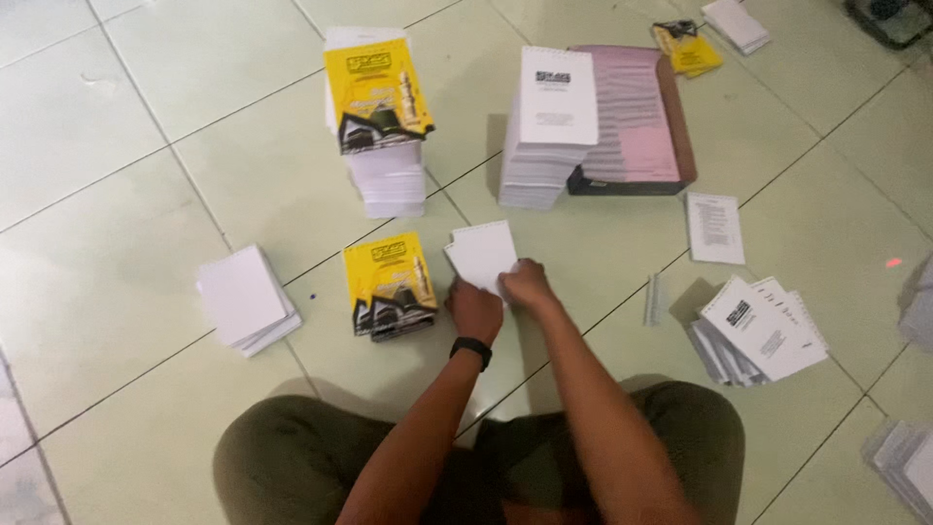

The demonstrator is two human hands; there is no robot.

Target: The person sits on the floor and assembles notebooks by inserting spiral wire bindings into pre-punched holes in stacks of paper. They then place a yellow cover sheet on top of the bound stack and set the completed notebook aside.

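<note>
Pale green floor tiles (117, 272) with dark grout lines fill my view, and everything sits straight on the floor. Both my hands meet at the middle of it on a small stack of blank white sheets (480, 255): my left hand (473, 309), a black band on its wrist, presses its fingers against the stack's near left edge, and my right hand (526, 284) is closed over the near right corner. I cannot tell whether either hand has the paper pinched or only rests on it. Just left of the sheets lies a low pile of yellow covers (390, 285), nearly touching my left hand. Farther left sits a separate white pile (243, 297). Toward the far edge stand a tall stack topped by a yellow cover (379, 117) and a second tall stack topped by a white printed sheet (549, 126), which leans against a brown tray of pink paper (637, 122). On the right lies a fanned heap of printed white sheets (758, 329), with a single printed page (715, 227) beyond it.
</note>
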